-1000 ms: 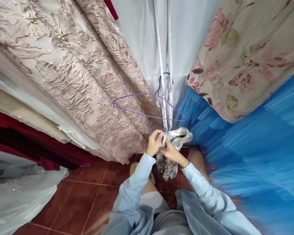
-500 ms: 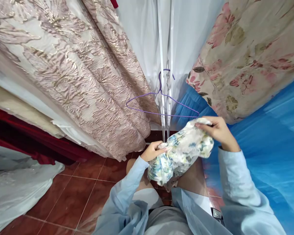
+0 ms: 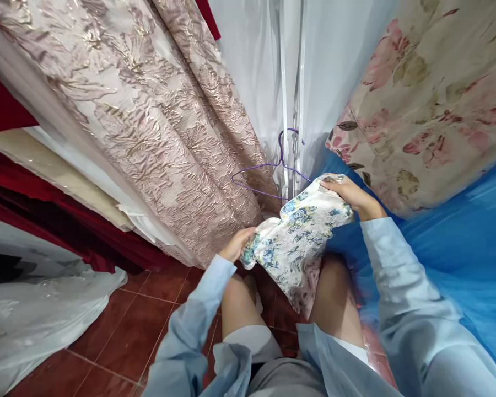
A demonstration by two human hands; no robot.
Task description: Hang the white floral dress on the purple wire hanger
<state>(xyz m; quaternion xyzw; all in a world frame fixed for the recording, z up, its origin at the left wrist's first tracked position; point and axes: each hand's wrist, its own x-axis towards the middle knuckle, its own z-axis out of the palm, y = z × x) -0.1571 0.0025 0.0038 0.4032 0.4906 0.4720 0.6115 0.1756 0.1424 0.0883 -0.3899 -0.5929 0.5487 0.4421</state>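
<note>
Dresses and lengths of cloth are crowding this corner, and red tiles (image 3: pixel 119 331) are covering the floor. In the middle, a white garment (image 3: pixel 297 237) with blue and yellow flowers is hanging in the air between the person's two hands, its lower end trailing between the bare knees (image 3: pixel 333 292). The left hand (image 3: pixel 237 244) is gripping its left corner, fingers closing on the cloth, their tips partly hidden. The right hand (image 3: pixel 353 194) is pinching the upper right edge, thumb and fingers clamping the fabric. Just behind, a purple hanger (image 3: pixel 281 162) is hanging against white strips (image 3: pixel 284 99), the garment covering its right lower part; whether they are touching, I cannot tell. Farther out, a pinkish, gold-textured cloth (image 3: pixel 157 110) is draping beside the left hand, while a flowered cloth (image 3: pixel 434 110) and blue tulle (image 3: pixel 446 242) are filling the right side. Dark red fabric (image 3: pixel 28 193) is lying at far left.
</note>
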